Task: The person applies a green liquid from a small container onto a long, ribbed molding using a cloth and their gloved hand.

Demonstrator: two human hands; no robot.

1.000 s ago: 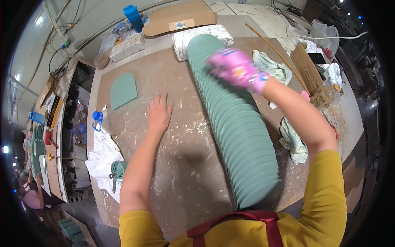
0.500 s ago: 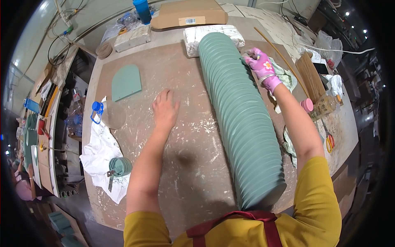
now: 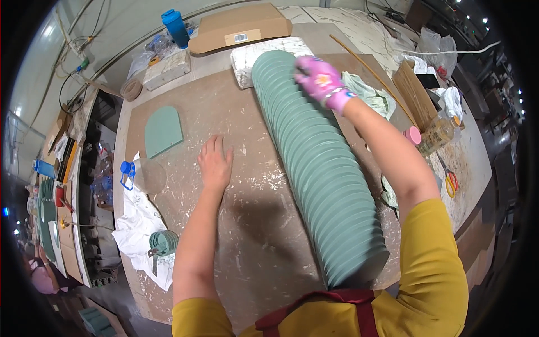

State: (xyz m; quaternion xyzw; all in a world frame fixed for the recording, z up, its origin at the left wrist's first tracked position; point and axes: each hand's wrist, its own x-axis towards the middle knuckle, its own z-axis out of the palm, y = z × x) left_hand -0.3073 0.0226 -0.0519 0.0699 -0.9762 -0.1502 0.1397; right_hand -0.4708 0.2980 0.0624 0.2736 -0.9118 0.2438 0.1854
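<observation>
A long row of green arch-topped panels [image 3: 325,168], packed face to face, runs from near my body to a white wrapped block [image 3: 242,70] at the far end. My right hand [image 3: 321,81], in a pink flowered glove, is on the upper right of the row near its far end. Its fingers curl down against the panel edges, and whatever they may hold is hidden. My bare left hand [image 3: 214,163] rests on the brown board [image 3: 255,208], fingers stretched out. Beyond it, to the left, a single green arch-shaped panel [image 3: 163,131] lies flat.
At the left are a clear jug with a blue cap [image 3: 128,168], a white cloth [image 3: 135,219] and a green-stained cup [image 3: 164,242]. Scissors [image 3: 451,182], a bottle [image 3: 439,136] and a stick [image 3: 373,78] lie right. A cardboard box [image 3: 238,25] sits at the back.
My right hand has moved left, from beside the row's far end onto its upper edge. My left hand stays on the board, and the whole view has shifted slightly.
</observation>
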